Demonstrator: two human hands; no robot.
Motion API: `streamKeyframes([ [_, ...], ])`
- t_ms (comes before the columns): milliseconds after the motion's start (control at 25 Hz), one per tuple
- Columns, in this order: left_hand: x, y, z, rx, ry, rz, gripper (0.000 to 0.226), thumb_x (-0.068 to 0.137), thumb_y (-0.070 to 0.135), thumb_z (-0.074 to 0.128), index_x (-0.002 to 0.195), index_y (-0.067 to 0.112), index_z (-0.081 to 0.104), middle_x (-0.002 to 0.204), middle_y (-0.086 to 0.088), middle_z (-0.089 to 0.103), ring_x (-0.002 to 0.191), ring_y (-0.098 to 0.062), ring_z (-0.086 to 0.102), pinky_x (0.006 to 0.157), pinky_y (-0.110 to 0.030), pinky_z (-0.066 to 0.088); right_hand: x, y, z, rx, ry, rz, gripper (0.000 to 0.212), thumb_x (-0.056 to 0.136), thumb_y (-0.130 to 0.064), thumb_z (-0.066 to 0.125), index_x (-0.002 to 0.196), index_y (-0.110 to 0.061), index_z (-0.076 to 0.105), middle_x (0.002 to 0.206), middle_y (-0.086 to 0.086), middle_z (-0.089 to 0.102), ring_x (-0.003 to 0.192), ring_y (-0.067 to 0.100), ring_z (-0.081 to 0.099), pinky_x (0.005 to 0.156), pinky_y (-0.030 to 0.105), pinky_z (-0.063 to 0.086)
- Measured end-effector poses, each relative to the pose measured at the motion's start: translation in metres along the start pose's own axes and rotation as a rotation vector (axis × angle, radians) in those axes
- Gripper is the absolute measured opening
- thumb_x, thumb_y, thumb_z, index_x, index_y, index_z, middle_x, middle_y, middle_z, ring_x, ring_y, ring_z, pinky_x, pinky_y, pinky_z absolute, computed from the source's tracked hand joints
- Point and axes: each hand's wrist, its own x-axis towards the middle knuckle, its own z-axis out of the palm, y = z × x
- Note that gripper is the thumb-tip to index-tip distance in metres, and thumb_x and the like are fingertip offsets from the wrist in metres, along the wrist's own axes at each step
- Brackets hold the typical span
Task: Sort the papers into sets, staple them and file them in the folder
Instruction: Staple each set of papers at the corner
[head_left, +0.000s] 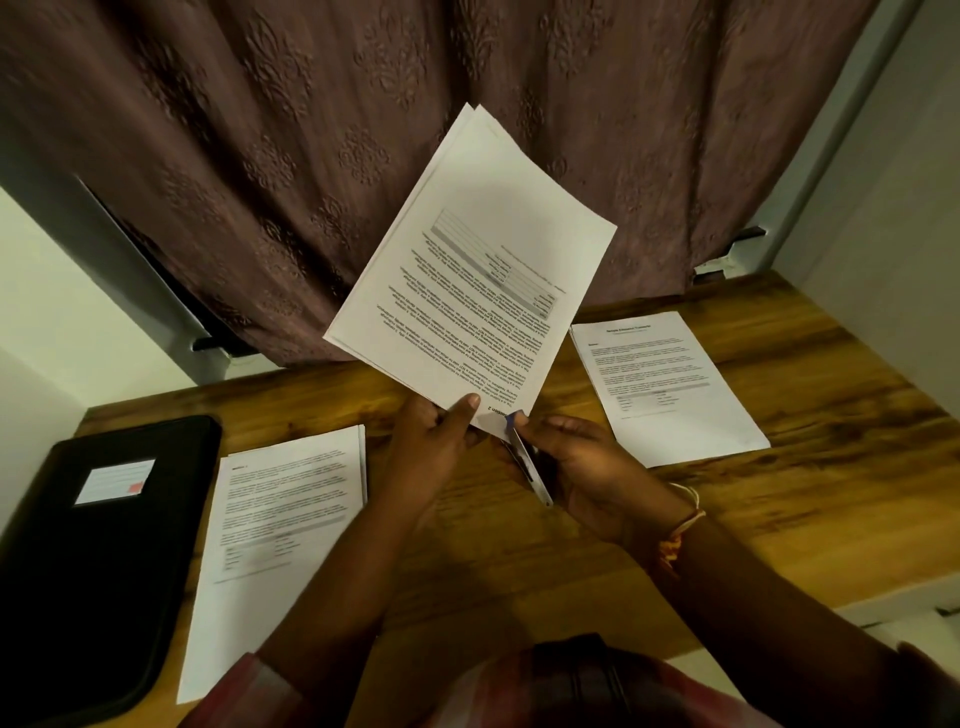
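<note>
right hand (587, 467) grips stapler (527, 462) at corner | left hand (431, 447) pinches paper set (467, 270) above

Open passage over bare table (493, 571) between left paper stack (280, 545) and right paper stack (670, 389); blocked far left by black folder (104, 561), behind by curtain (311, 182).

At the frame's centre, the left grip (436, 447) pinches the lower corner of a raised paper set (467, 270), and the right grip (587, 467) holds a stapler (527, 462) at that corner. On the wooden surface (519, 571) lie a black folder (104, 519) at lower left, the left stack (275, 530) just beside it, and the right stack (665, 384) at middle right.
</note>
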Motion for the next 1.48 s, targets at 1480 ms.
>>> streamKeyframes([
  [1480, 0.001, 0.004, -0.01, -0.199, -0.067, -0.047, 0.042, 0.099, 0.01, 0.06, 0.134, 0.03, 0.05, 0.128, -0.002, 0.069, 0.121, -0.025, 0.065, 0.098, -0.048, 0.054, 0.0, -0.001, -0.007, -0.041, 0.059, 0.108, 0.036, 0.095, -0.038, 0.063, 0.119, -0.012, 0.07, 0.113, 0.013, 0.073, 0.095, 0.023, 0.066, 0.091, 0.038, 0.053],
])
